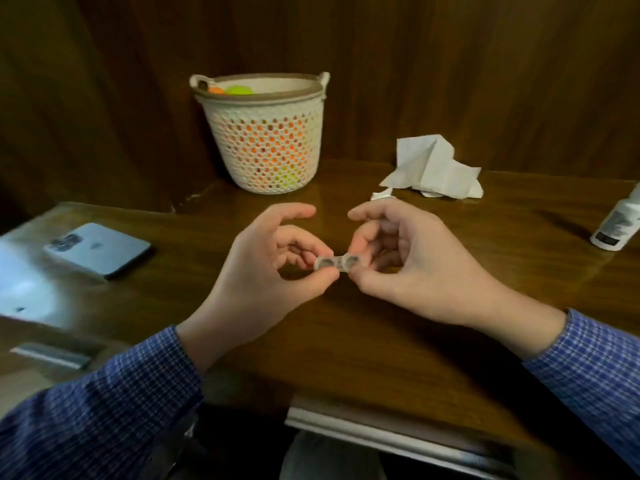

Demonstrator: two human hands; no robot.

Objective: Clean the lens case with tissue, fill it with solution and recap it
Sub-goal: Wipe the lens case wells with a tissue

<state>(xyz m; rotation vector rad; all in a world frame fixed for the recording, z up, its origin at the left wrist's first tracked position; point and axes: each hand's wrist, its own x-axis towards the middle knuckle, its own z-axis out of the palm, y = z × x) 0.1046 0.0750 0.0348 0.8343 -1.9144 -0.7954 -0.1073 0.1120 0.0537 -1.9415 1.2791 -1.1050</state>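
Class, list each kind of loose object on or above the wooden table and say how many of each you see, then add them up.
Lens case, held between left hand and right hand: 1
Basket: 1
Tissue: 1
Bottle: 1
Phone: 1
Total: 5

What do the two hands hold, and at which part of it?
Both hold the clear lens case above the table: the left hand pinches its left end, the right hand its right end.
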